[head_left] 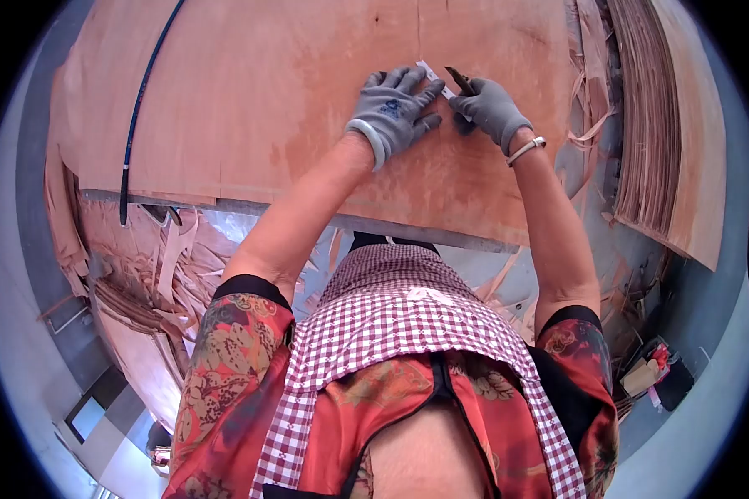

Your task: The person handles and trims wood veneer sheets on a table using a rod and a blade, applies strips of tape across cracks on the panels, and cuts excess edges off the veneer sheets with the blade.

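Reaching forward, hands (395,112) (493,108) close together

Purple-and-white checked cloth apron (391,333), red shirt with olive-gold leafy floral print (233,358), grey gloves (394,112), pinkish-tan wood sheet (291,91) across the upper frame, blue-black rod (146,83) upper left

Bright, with curved fisheye edges

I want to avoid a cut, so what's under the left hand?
The left hand lies over the wood sheet, its fingertips near the white strip. Whatever the palm covers cannot be seen.
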Available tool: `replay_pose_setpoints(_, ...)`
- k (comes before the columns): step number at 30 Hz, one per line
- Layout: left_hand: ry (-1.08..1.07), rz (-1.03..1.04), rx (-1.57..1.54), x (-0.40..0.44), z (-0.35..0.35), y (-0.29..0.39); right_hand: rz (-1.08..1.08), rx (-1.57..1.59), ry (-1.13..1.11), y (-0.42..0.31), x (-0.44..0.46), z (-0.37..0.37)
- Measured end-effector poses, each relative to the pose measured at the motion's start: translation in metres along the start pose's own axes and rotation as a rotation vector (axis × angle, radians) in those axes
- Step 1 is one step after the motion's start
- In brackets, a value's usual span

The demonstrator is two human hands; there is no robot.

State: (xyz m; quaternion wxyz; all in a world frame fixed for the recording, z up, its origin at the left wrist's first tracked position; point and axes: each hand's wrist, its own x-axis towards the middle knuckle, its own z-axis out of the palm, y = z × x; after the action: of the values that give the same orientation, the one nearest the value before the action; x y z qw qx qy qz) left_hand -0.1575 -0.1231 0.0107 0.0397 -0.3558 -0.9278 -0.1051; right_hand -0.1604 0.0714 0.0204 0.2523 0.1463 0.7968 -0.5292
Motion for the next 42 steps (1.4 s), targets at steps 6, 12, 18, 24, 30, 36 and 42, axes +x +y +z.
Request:
replay_pose_setpoints(6,0.020,0.024,-0.022,0.002,0.005,-0.005,-0.093,0.190,-0.027,0.008,-0.029,0.020)
replay_pose_setpoints(12,0.169,0.101,-0.092,-0.006,0.017,-0.016,0.070,0.383,-0.290,0.000,-0.106,0.035)
replay_pose_setpoints(18,0.144,-0.052,-0.497,-0.105,-0.007,0.026,0.079,0.203,-0.142,0.040,-0.102,0.054)
replay_pose_setpoints(24,0.050,0.039,-0.272,-0.119,-0.003,0.075,0.041,-0.368,0.086,0.048,-0.101,0.058)
replay_pose_setpoints(30,0.071,0.064,-0.502,-0.138,-0.028,0.049,0.188,-0.427,0.108,0.041,-0.124,0.044)
replay_pose_setpoints(36,0.003,-0.858,-1.118,-0.261,-0.039,0.002,-0.041,0.137,0.084,0.018,-0.132,0.066)
replay_pose_setpoints(42,0.177,-1.167,-1.765,-0.278,-0.022,-0.028,-0.017,-0.089,0.044,0.023,-0.086,0.084)
